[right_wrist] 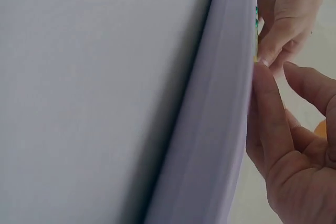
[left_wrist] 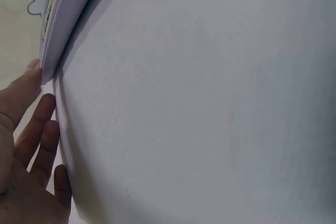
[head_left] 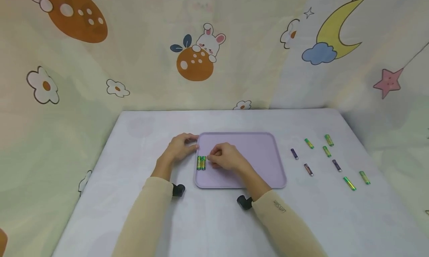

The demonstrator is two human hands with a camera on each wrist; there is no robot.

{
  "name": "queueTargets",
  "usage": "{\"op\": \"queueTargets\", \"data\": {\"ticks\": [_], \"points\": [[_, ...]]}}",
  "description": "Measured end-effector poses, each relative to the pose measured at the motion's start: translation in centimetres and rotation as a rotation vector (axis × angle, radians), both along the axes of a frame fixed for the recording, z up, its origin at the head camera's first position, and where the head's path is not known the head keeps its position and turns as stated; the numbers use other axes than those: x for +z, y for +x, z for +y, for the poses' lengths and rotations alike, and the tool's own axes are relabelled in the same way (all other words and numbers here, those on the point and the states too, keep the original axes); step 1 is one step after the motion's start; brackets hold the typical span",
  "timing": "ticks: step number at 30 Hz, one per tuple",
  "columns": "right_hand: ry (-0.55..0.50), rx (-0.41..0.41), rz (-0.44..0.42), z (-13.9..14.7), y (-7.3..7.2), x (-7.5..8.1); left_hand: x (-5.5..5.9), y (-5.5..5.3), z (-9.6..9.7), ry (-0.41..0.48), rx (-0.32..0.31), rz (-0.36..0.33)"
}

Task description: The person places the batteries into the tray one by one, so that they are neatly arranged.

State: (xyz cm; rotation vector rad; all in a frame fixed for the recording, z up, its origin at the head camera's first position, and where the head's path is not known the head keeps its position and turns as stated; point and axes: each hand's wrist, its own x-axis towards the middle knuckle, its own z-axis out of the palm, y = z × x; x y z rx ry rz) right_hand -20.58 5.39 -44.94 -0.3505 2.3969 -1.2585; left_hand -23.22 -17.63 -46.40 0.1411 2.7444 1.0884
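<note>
Two green-and-gold batteries (head_left: 201, 163) lie side by side at the left end of the lilac tray (head_left: 248, 149). My right hand (head_left: 226, 156) is over the tray just right of them, fingertips close beside the nearer battery. In the right wrist view, the fingers (right_wrist: 270, 108) are bent loosely, with a gap between the tips and nothing visible in it. My left hand (head_left: 181, 147) rests at the tray's left rim. Its thumb touches the rim in the left wrist view, while the other fingers (left_wrist: 42, 135) spread loosely below.
On the white table (head_left: 151, 219), to the right of the tray, several batteries are scattered. Some are green, like the battery (head_left: 349, 183) near the front; others are dark, like the battery (head_left: 308, 170) closest to the tray's right side. A patterned cloth (head_left: 144, 56) hangs behind the table.
</note>
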Motion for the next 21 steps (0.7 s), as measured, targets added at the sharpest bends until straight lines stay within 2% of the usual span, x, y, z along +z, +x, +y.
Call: {"op": "queueTargets", "data": {"ticks": [10,16,21], "points": [[-0.042,0.090,0.105,4.2,0.9,0.2,-0.5,-0.1,0.4,-0.009,0.015,0.004],[-0.055,0.055,0.114,8.0,2.1,0.4,-0.3,0.2,0.5,-0.038,0.004,0.005],[-0.046,0.019,0.152,10.4,2.1,0.7,-0.2,0.2,0.4,-0.044,0.006,0.000]]}}
